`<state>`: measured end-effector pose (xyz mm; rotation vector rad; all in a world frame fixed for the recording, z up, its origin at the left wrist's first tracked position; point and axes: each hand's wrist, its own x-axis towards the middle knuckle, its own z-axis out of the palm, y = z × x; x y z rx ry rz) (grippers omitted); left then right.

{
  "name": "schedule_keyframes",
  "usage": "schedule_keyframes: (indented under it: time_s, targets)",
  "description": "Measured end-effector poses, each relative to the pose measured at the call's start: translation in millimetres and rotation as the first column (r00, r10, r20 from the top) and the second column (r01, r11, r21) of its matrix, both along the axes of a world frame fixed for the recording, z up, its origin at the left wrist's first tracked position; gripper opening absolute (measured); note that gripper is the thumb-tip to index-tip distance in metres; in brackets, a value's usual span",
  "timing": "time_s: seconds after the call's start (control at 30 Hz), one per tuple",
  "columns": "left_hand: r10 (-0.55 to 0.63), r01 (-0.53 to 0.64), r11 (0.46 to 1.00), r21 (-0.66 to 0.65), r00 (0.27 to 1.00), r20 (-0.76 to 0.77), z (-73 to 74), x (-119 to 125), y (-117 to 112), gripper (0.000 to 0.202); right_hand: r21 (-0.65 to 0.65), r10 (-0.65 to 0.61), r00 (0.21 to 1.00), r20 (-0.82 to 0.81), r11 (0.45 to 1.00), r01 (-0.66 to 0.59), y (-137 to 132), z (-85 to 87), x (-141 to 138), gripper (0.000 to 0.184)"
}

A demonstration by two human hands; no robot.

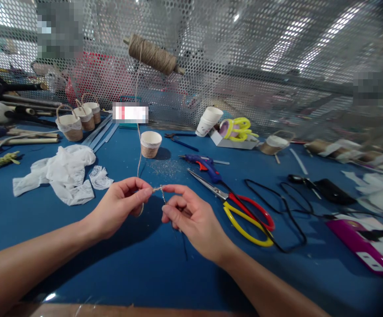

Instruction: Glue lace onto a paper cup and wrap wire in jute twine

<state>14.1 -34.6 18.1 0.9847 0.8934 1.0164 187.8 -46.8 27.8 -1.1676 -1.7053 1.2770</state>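
Left hand (pixel 122 204): grip pinched, thumb and forefinger closed on twine (pixel 138 145), a thin tan fibrous strand.

Right hand (pixel 187 215): grip pinched on the same twine end, fingertips almost meeting the left hand's; remaining fingers curled. A short dark strand hangs below it.

Twine: held just above the worktop (pixel 128 273), centre of view; runs toward 12 o'clock to a spool (pixel 152 55), cylindrical, rough jute wound on a stick, fixed at a tilt before a perforated metal screen (pixel 277 44).

Worktop: smooth blue sheet.

Cup (pixel 151 144): small, round, paper, lower half wrapped in jute; 12 o'clock of the hands.

Scissors (pixel 240 209): steel blades, one red loop and one yellow; 3 o'clock, near the right hand.

Glue gun (pixel 204 164): blue plastic, red trigger; 1 o'clock.

Lace (pixel 62 174): white, crumpled, partly patterned; 10 o'clock.

Baskets (pixel 79 119): three jute-wrapped cups with arched handles; 10 o'clock, far.

Cable (pixel 286 211): black, looped; 3 o'clock, beyond the scissors.

No legible writing; one label is blurred.
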Motion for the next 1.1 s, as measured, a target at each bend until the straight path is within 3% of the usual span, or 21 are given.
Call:
schedule_keyframes:
  time_s: [0.6, 1.1]
  targets:
    - [-0.014, 0.014, 1.0, -0.017, 1.0, 0.0, 1.7, 1.7, 0.6, 0.028, 0.064, 0.01, 1.0, 0.024, 0.998, -0.012, 0.3, -4.6, 1.4, 0.031]
    - [-0.01, 0.013, 0.999, 0.05, 0.997, -0.071, 0.9, 0.4, 0.5, 0.025, 0.105, -0.007, 0.999, 0.045, 0.994, 0.002, -0.7, -6.7, 0.5, 0.031]
